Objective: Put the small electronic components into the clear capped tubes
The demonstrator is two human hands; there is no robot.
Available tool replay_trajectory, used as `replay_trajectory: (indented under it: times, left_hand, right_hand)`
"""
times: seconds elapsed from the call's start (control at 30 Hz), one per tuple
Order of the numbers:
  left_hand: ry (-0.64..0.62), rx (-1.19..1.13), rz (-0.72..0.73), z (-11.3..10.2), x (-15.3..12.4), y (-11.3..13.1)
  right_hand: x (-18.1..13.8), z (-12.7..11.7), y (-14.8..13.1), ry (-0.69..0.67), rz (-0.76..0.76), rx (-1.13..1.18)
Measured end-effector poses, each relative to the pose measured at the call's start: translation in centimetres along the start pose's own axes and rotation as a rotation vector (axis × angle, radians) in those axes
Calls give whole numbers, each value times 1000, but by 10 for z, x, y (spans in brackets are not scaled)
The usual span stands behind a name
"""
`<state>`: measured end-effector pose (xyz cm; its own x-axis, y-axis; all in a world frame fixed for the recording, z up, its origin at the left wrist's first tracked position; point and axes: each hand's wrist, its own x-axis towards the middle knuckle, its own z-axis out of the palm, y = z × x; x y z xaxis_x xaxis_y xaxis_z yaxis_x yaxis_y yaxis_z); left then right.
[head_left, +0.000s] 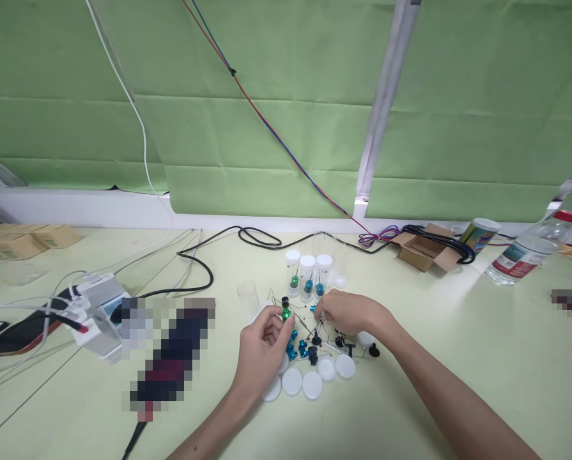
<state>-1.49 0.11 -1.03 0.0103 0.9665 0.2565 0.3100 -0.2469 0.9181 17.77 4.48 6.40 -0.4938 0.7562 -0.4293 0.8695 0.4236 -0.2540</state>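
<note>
From where I'm standing, the left hand (261, 348) is pinching a shiny green piece (286, 314) between thumb and fingers, just above the pale table (410, 396), and a black bit is showing at the piece's upper end. The right hand (346, 312) is bending, knuckles up, over the far side of the scattered small parts; its fingertips are hiding from me, so I can't make out whether they are gripping anything (a blue piece (312, 308) is peeking out right beside them).

Between the hands and toward the person, more blue parts (303, 348) are lying among thin metal rods and a black disc (374, 350) off to the right. White caps (292, 381) are lying along the near edge of this scatter. Beyond the hands, three capped tubes (307, 279) are standing side by side, the left one holding a green piece and the other two blue ones. Another clear tube (248, 299) is standing to their left. Farther right, a small carton (422, 252) and a water bottle (518, 255) are sitting near the green blinds (266, 128).
</note>
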Motion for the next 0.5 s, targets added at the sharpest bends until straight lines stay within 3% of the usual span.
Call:
replay_trajectory:
  times: [0.5]
  left_hand:
    - [36,10,17,-1,-1,2]
  right_hand:
    - [1,1,0,36,-17,-26]
